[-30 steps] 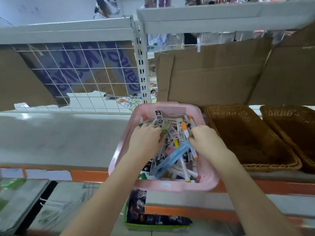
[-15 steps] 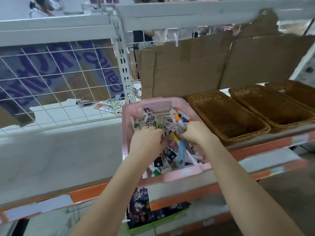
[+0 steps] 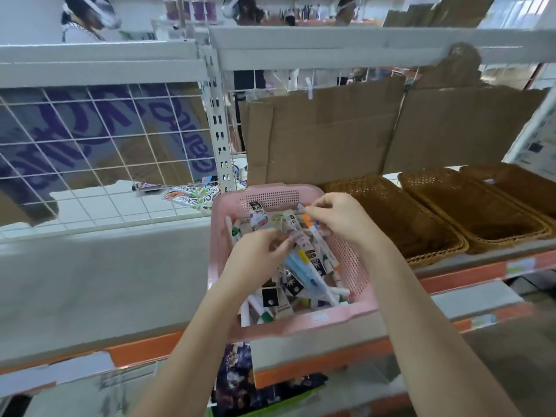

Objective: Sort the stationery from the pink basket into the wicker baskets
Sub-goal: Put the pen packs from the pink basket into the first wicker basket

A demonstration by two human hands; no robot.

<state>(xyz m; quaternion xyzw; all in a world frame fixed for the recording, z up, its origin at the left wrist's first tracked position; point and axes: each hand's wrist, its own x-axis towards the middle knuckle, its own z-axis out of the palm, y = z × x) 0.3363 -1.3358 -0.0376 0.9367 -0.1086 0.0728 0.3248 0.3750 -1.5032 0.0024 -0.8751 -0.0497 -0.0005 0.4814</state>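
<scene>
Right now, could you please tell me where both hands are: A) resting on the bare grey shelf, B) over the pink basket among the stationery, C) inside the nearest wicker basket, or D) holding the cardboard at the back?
B: the left hand and right hand are both over the pink basket, fingers among the stationery.

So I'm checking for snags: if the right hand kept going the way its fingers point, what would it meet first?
The right hand points left, low over the stationery. It would probably first meet the upright packets by the pink basket's back wall, though depth is unclear.
</scene>
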